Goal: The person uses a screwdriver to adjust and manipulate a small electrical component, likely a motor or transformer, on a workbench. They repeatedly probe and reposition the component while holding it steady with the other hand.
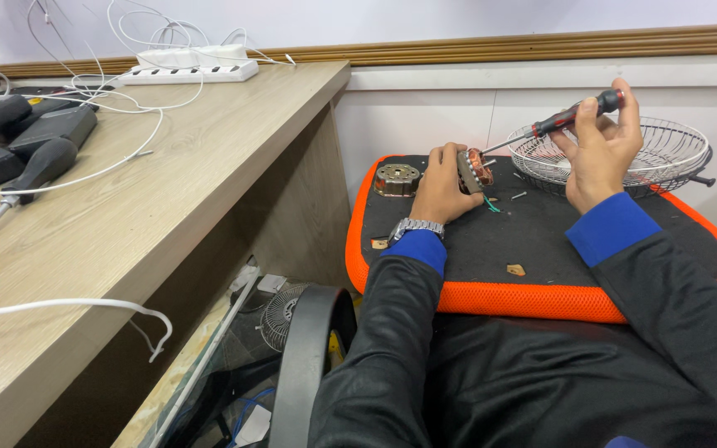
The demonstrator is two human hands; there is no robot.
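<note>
Left hand (pixel 441 187), fingers wrapped on motor (pixel 476 169); right hand (pixel 601 149), fingers pinching screwdriver (pixel 553 123), tip at motor; wire guard (pixel 616 158) behind.

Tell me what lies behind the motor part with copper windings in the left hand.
Behind the copper-wound motor part sits a round wire fan guard on the black, orange-edged pad. The right hand covers part of the guard.

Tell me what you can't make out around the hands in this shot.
Head view only:
- Screwdriver tip: hidden where it meets the copper-wound motor part.
- Motor part's near side: covered by the left hand.
- Wire guard: partly behind the right hand.
- Small bits on the black pad: too small.
</note>
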